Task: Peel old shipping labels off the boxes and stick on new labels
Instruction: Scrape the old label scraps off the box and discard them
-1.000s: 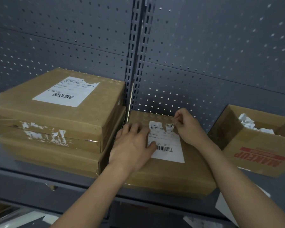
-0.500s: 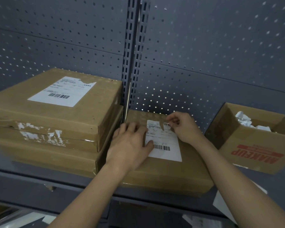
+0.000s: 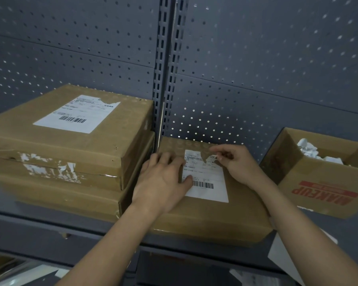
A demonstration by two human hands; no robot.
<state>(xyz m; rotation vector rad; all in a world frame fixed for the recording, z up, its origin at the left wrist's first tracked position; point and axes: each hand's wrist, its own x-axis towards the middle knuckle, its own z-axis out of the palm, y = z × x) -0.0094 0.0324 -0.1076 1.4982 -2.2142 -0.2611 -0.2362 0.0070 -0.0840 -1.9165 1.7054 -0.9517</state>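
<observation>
Two hands work on one flat cardboard box (image 3: 211,219), which lies on the shelf (image 3: 50,221) just beside a stack (image 3: 70,157) of two similar boxes. On the lid the left hand (image 3: 163,180) lies spread and flat, thumb on the left edge of the old label (image 3: 207,188). The right hand (image 3: 238,162) pinches that label's ragged top-right corner. Paper this thin looks brittle and well stuck, so it will likely tear in strips; a low, slow pull from the loose corner seems wisest. At the right, an open carton (image 3: 318,182) printed MAKEUP holds crumpled white scraps (image 3: 310,147), probably peeled labels.
</observation>
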